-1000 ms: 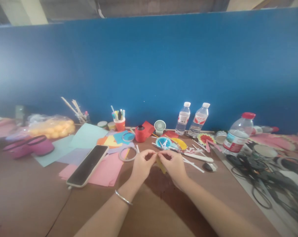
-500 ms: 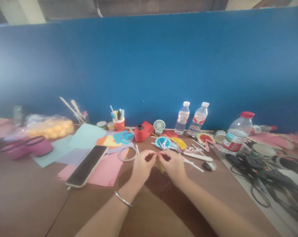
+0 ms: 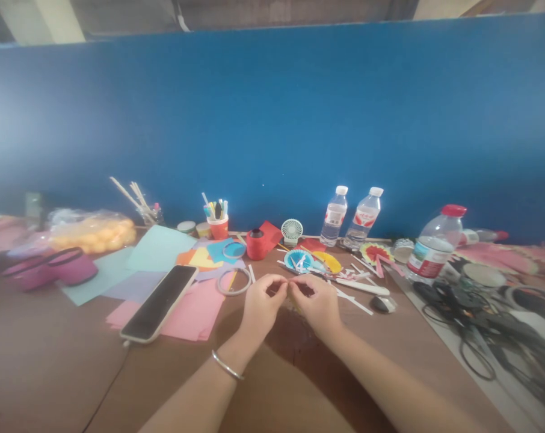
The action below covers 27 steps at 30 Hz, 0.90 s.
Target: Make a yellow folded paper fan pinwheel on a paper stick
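My left hand (image 3: 264,300) and my right hand (image 3: 315,300) meet fingertip to fingertip above the brown table. Both are closed in a pinch, thumb against forefinger. Between and just below the fingertips a small yellow piece (image 3: 294,304), which looks like paper, shows faintly; the fingers hide most of it. A silver bangle (image 3: 227,365) circles my left wrist. Just left of that hand lies a pale ring-shaped roll (image 3: 234,281). Beyond the hands are a blue pleated paper rosette (image 3: 298,260), a yellow one (image 3: 329,261) and white paper strips (image 3: 354,300).
A phone (image 3: 159,304) rests on coloured paper sheets (image 3: 195,313) at left. Behind stand a red cup of pens (image 3: 217,225), a small fan (image 3: 292,231) and two water bottles (image 3: 333,216). Rightward are a larger red-capped bottle (image 3: 435,243) and tangled black cables (image 3: 462,307).
The yellow piece under the fingertips shows less than before. Both hands keep nearly the same place and pinch; the right fingertips have shifted very slightly.
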### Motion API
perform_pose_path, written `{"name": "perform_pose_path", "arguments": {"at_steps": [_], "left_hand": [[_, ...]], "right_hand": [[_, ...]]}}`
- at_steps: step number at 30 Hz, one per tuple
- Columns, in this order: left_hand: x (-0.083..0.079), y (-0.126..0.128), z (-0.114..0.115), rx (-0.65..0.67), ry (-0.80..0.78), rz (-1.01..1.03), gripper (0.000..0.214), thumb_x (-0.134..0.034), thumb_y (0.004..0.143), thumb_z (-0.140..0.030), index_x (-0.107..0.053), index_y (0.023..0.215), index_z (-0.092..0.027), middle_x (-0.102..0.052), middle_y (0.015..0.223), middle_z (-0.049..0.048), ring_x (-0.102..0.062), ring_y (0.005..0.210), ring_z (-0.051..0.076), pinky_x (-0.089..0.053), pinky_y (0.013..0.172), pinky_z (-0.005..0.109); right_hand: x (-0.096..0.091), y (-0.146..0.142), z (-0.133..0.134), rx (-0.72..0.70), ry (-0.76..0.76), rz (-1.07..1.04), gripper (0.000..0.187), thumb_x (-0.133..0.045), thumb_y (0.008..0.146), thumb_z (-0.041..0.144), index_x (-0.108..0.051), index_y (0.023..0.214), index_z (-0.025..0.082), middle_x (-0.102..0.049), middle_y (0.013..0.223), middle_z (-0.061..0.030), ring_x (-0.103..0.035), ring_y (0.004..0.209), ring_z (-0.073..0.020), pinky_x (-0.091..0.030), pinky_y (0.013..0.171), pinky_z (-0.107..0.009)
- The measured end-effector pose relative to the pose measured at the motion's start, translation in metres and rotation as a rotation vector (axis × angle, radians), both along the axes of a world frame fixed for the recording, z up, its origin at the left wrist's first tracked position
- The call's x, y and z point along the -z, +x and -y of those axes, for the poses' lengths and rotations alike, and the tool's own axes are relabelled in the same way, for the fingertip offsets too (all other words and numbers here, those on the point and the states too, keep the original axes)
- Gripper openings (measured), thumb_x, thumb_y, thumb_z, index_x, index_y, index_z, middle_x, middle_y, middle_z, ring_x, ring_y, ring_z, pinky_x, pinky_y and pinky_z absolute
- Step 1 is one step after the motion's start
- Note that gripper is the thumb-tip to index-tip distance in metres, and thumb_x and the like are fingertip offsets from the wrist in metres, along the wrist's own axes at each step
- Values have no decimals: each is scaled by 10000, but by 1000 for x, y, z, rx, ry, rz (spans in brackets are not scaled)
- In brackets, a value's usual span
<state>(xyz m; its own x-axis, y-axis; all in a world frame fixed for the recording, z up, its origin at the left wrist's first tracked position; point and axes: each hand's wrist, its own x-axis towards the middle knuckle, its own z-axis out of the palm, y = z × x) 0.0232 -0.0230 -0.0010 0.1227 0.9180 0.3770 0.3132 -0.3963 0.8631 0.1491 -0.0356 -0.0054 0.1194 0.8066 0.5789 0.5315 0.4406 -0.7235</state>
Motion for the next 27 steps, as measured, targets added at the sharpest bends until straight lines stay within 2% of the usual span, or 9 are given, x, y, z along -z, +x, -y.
{"name": "perform_pose_path", "arguments": {"at_steps": [8, 15, 19, 24, 27], "left_hand": [[-2, 2, 3, 1, 7, -7, 150, -489, 741, -283, -588, 755, -172, -620, 725, 8, -555, 639, 127, -426, 598, 227], [0, 4, 3, -5, -44, 95, 190, -512, 724, -327, -602, 745, -162, -621, 697, 16, -563, 635, 137, -438, 596, 233], [10, 2, -7, -55, -136, 263, 241, -551, 686, -361, -605, 766, -140, -624, 706, 38, -571, 618, 142, -464, 581, 248], [22, -1, -20, -128, -243, 593, 291, -611, 636, -347, -590, 811, -116, -611, 742, 49, -578, 661, 129, -483, 610, 243], [24, -4, -25, -159, -265, 705, 294, -633, 616, -308, -574, 822, -107, -599, 757, 48, -575, 659, 111, -481, 601, 223]], "right_hand": [[-1, -1, 1, 48, -64, -73, 137, -494, 681, 229, -622, 671, 181, -631, 659, -19, -568, 608, -150, -440, 585, -248], [3, -3, -4, 12, -172, -367, 101, -516, 671, 232, -586, 653, 162, -604, 615, -6, -534, 574, -138, -420, 578, -247], [10, 0, -15, -44, -173, -670, 96, -512, 674, 239, -544, 639, 156, -573, 599, 10, -509, 566, -118, -404, 577, -235], [20, 17, -36, 64, -82, -957, 81, -531, 613, 204, -474, 576, 159, -441, 498, 66, -416, 460, -68, -341, 460, -184], [19, 36, -46, 127, -46, -997, 73, -492, 628, 231, -464, 612, 166, -460, 525, 55, -454, 475, -83, -360, 448, -195]]}}
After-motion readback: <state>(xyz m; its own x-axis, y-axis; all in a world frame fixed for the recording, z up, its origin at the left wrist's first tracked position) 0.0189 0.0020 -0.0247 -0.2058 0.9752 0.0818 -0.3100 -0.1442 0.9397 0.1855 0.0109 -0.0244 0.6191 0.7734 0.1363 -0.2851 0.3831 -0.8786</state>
